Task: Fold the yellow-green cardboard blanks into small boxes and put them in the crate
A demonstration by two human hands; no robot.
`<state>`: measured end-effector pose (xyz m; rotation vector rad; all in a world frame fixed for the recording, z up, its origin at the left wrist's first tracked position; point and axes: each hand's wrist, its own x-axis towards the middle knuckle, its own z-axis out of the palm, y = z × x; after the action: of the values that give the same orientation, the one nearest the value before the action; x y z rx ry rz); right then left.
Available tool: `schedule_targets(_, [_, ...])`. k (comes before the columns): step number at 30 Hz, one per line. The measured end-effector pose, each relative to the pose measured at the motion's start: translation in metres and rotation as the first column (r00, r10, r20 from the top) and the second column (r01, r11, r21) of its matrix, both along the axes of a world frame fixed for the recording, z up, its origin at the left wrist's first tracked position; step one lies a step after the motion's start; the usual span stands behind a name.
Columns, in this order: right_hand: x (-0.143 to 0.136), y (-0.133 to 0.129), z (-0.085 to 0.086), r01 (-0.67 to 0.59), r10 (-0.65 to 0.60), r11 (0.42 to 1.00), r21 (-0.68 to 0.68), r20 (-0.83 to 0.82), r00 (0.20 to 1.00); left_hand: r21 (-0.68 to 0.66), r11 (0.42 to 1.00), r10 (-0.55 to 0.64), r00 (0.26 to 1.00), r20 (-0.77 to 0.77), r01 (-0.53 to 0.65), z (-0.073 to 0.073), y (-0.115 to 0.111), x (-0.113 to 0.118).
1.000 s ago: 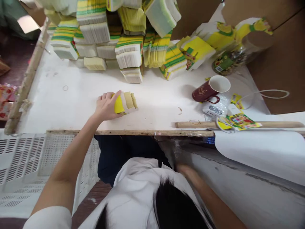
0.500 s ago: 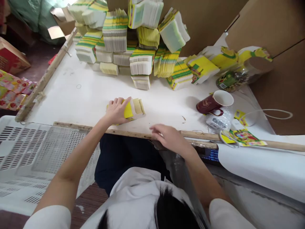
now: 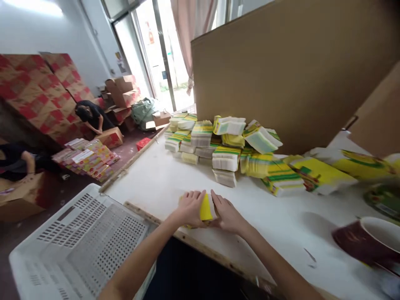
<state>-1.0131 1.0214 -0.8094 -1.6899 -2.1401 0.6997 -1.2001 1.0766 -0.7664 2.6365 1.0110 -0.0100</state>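
A small stack of yellow and white packets [image 3: 206,208] lies on the white table [image 3: 150,175] near its front edge. My left hand [image 3: 191,208] grips the stack from the left, fingers over its top. On the other side, my right hand [image 3: 227,211] presses against the stack's right end, its fingers partly hidden. Behind both hands stand piled bundles of yellow, green and white packets [image 3: 225,158]. Larger yellow bags [image 3: 328,173] lie to the right of the pile.
A white perforated crate [image 3: 90,233] is at the lower left. A maroon mug [image 3: 353,241] sits at the right. Cardboard panels [image 3: 265,71] rise behind the table. Two people [image 3: 93,116] work among boxes at the left, beside stacked colourful packages [image 3: 90,160].
The view has swung up and to the left, showing more of the room. My right hand has moved from the table's front edge to the stack's right end.
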Motion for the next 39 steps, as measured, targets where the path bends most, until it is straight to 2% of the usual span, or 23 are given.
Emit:
schedule_targets(2, [-0.002, -0.004, 0.000, 0.026, -0.026, 1.000, -0.016, 0.003, 1.000, -0.024, 1.000, 0.006, 1.000, 0.003, -0.006, 0.000, 0.002, -0.009])
schedule_targets(5, [-0.003, -0.008, 0.005, 0.040, -0.039, 0.997, -0.060, 0.025, 0.999, -0.096, 0.991, 0.087, 0.996, -0.029, -0.089, 0.002, 0.002, -0.033])
schedule_targets(8, [-0.004, -0.008, 0.004, 0.044, -0.040, 0.996, -0.082, 0.046, 0.998, -0.253, 0.953, 0.200, 0.974, 0.103, -0.169, -0.003, -0.002, -0.061])
schedule_targets(10, [-0.005, -0.008, -0.002, 0.046, -0.041, 0.997, -0.067, 0.076, 0.996, -0.370, 0.912, 0.290, 0.915, 0.280, -0.176, -0.014, -0.009, -0.074])
schedule_targets(13, [-0.009, -0.007, -0.012, 0.054, -0.052, 0.998, -0.016, 0.123, 0.991, -0.498, 0.848, 0.446, 0.754, 0.482, -0.182, -0.036, -0.020, -0.078])
schedule_targets(15, [-0.010, -0.006, -0.017, 0.063, -0.063, 0.998, 0.005, 0.124, 0.990, -0.575, 0.797, 0.532, 0.668, 0.520, -0.186, -0.047, -0.025, -0.071])
schedule_targets(17, [-0.011, -0.004, -0.017, 0.073, -0.074, 0.997, 0.012, 0.107, 0.991, -0.629, 0.748, 0.593, 0.637, 0.493, -0.210, -0.052, -0.028, -0.063])
schedule_targets(19, [-0.011, 0.000, -0.015, 0.068, -0.069, 0.998, 0.013, 0.086, 0.994, -0.635, 0.728, 0.625, 0.633, 0.457, -0.260, -0.052, -0.029, -0.058])
schedule_targets(25, [-0.015, 0.011, -0.015, -0.006, 0.001, 0.997, 0.080, 0.069, 0.998, -0.563, 0.764, 0.608, 0.642, 0.466, -0.315, -0.043, -0.026, -0.073])
schedule_targets(29, [-0.019, 0.016, -0.026, -0.051, 0.049, 0.998, 0.034, 0.082, 0.995, -0.499, 0.806, 0.546, 0.723, 0.423, -0.317, -0.036, -0.019, -0.085])
schedule_targets(33, [-0.017, 0.018, -0.032, -0.082, 0.080, 0.996, 0.027, 0.066, 0.995, -0.458, 0.839, 0.473, 0.808, 0.351, -0.292, -0.031, -0.012, -0.086])
schedule_targets(39, [-0.014, 0.017, -0.031, -0.091, 0.090, 0.995, 0.034, 0.031, 0.995, -0.431, 0.853, 0.472, 0.787, 0.397, -0.295, -0.030, -0.016, -0.082])
